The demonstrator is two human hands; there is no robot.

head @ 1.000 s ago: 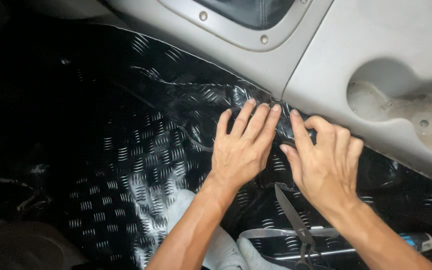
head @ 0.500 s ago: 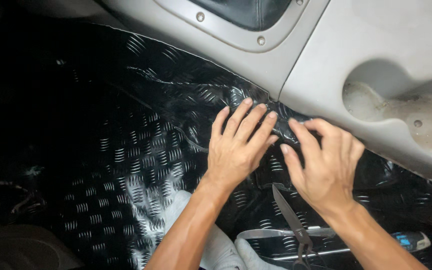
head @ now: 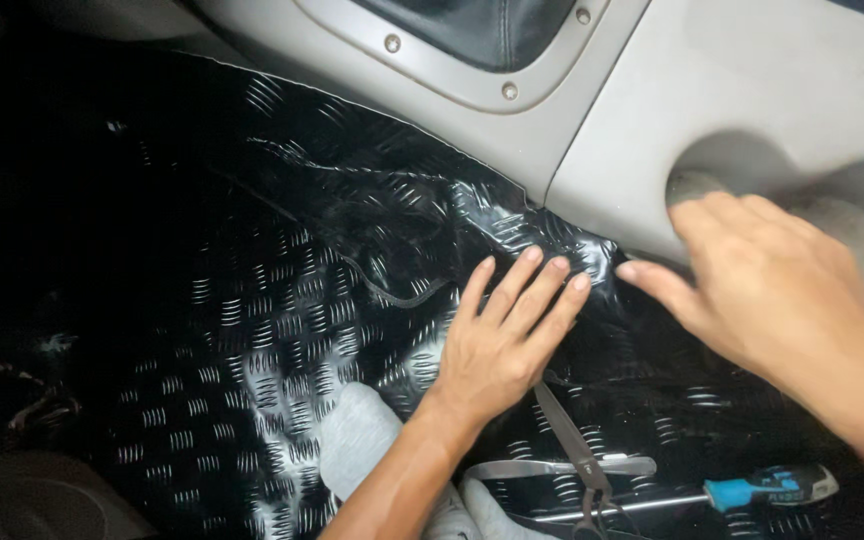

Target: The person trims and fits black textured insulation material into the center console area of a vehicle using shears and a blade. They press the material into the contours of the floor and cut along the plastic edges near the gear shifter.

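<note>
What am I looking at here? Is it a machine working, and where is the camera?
No machine: these are a person's two bare hands, filmed by a camera on their head that looks down. The left hand lies flat on a shiny black mat with a raised tread pattern, beside a grey plastic console. The right hand is blurred and hovers near the console's round recesses, holding nothing that I can see. Below the hands, scissors and a blue-handled screwdriver lie on the mat.

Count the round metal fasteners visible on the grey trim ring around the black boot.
3: one fastener at the ring's left, one at its lower corner, one near the top edge. Others may lie out of frame.
</note>
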